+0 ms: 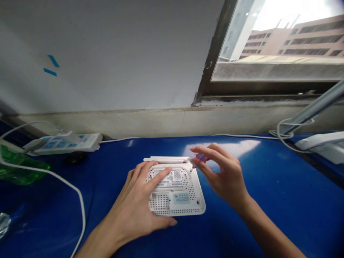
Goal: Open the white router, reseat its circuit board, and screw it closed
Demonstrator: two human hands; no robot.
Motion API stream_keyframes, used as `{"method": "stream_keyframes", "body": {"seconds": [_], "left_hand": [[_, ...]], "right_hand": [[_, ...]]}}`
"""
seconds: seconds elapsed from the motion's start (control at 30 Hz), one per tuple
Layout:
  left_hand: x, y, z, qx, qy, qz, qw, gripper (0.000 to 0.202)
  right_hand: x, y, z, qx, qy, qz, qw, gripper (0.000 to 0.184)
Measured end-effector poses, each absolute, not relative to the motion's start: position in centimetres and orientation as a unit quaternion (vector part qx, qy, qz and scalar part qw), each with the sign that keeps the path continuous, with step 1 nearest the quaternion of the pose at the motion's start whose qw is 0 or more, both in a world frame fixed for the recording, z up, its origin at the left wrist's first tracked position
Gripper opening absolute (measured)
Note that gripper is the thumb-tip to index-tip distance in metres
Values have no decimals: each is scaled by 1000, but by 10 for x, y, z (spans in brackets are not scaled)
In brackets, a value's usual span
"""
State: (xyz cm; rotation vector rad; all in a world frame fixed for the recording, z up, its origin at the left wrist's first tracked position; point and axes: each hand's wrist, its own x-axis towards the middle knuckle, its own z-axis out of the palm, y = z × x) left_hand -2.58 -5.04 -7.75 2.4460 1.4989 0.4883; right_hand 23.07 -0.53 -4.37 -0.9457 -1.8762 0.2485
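Note:
A white Wi-Fi router [197, 190] lies bottom side up on the blue table, its vent holes, labels and screw holes showing. A white antenna [169, 160] runs along its far edge. My left hand [137, 200] is wrapped around the router's left side, with the thumb at the near edge and fingers across the label. Over the far right corner, my right hand [223, 172] pinches a small translucent purple piece [200, 156] between thumb and fingers. The lower end of that piece is hard to make out near the corner hole.
A white power strip [92, 142] with a plug lies at the back left. Near it are a green plastic bottle [24, 168] and a white cable [80, 200]. A metal pole [311, 107] with cord around its base stands at the right, beside a white device [328, 145].

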Motion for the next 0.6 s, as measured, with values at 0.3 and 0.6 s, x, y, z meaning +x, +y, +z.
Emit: {"method": "stream_keyframes", "body": {"seconds": [0.3,0.6], "left_hand": [[-28,-49,-80,851,476,205,84,102],[-35,-44,-74,867,443,229,4,94]], "right_hand": [[238,-9,-55,-341,-803,239,426,57],[243,-21,-46,-320,-785,132,513,61]]}}
